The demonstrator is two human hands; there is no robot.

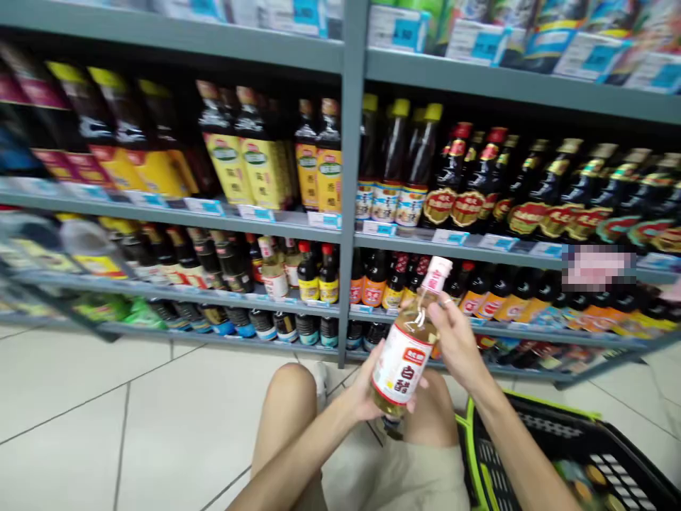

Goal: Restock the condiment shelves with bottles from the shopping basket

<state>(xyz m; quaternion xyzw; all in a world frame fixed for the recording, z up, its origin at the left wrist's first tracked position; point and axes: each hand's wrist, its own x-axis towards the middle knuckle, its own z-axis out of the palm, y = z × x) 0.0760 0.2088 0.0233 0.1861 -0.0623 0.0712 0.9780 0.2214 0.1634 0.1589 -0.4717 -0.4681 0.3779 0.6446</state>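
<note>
A glass bottle of white vinegar with pale yellow liquid, a white and red label and a pinkish-white sealed cap is tilted to the right in front of my knees. My left hand wraps its lower part, and some of the fingers are hidden behind the glass. Near the neck, my right hand closes on the bottle from the right. Similar pale bottles stand on the lower shelf to the left of the upright post.
A grey shelf rack carries rows of dark sauce bottles, with yellow-labelled bottles to the left. A black shopping basket with green edging sits at my right, several items inside. Pale floor tiles lie at left.
</note>
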